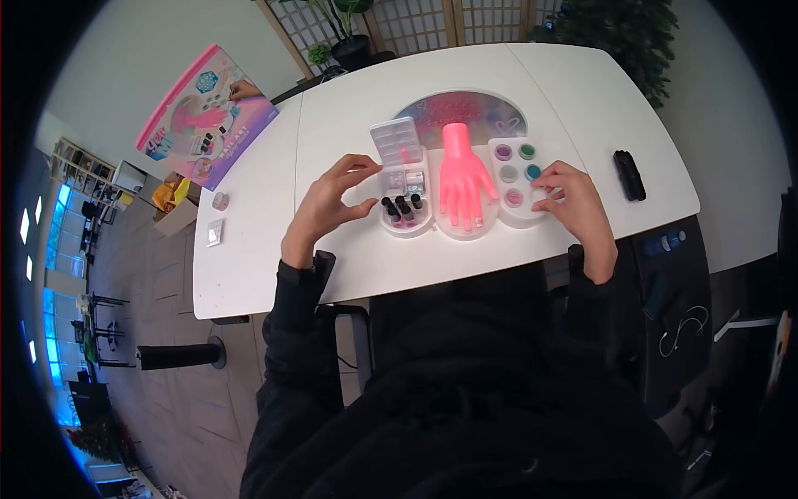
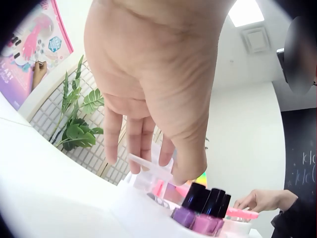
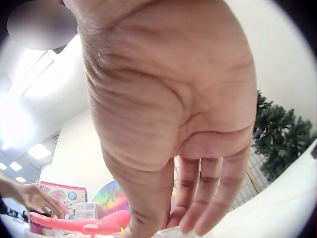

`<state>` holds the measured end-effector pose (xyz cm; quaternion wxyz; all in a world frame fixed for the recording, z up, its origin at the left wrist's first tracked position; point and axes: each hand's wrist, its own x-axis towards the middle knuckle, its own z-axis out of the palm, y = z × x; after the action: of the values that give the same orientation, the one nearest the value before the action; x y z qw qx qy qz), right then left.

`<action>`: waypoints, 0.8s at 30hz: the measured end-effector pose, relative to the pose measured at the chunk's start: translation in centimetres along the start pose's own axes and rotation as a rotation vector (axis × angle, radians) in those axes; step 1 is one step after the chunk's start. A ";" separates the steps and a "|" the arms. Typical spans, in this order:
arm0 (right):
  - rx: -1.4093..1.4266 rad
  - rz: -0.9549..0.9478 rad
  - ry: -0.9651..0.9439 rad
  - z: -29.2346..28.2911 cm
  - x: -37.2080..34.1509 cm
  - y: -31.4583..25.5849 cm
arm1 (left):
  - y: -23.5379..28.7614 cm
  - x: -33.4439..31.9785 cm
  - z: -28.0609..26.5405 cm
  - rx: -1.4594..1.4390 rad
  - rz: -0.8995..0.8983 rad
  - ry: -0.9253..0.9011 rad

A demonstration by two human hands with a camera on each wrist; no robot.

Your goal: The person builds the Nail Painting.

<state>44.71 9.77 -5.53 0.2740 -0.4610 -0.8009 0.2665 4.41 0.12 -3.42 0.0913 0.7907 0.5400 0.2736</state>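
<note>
My left hand (image 1: 331, 200) hovers beside the left tray (image 1: 407, 230), thumb and fingers spread apart. Its fingertips are right at the raised clear lid (image 1: 396, 141) of a compartment box. Several black-capped nail polish bottles (image 1: 403, 206) stand in front of that box, purple and pink ones showing in the left wrist view. A pink model hand (image 1: 464, 176) lies palm down on the middle tray. My right hand (image 1: 573, 204) pinches a small round pot (image 1: 539, 194) at the right tray's near right corner, largely hidden by the fingers. Purple, green, teal and pink pots (image 1: 514, 198) fill that tray's other places.
Behind the trays stands a shiny oval panel (image 1: 465, 108). A nail art box (image 1: 208, 116) stands at the table's far left. A small round container (image 1: 220, 200) and a clear packet (image 1: 215, 233) lie at the left, a black case (image 1: 629, 175) at the right.
</note>
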 end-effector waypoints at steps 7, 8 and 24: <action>-0.016 -0.009 0.007 0.0 0.0 -0.1 | -0.8 0.9 1.8 -0.018 0.036 -0.031; -0.013 -0.010 0.006 0.0 0.0 -0.2 | -0.9 1.0 1.9 -0.030 0.054 -0.051; 0.009 -0.010 0.002 -0.1 -0.3 -0.2 | -0.3 1.7 2.5 0.055 0.113 -0.019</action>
<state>44.78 9.47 -5.32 0.2784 -0.4558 -0.8018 0.2682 5.98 2.13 -5.11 0.0591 0.8247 0.5011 0.2556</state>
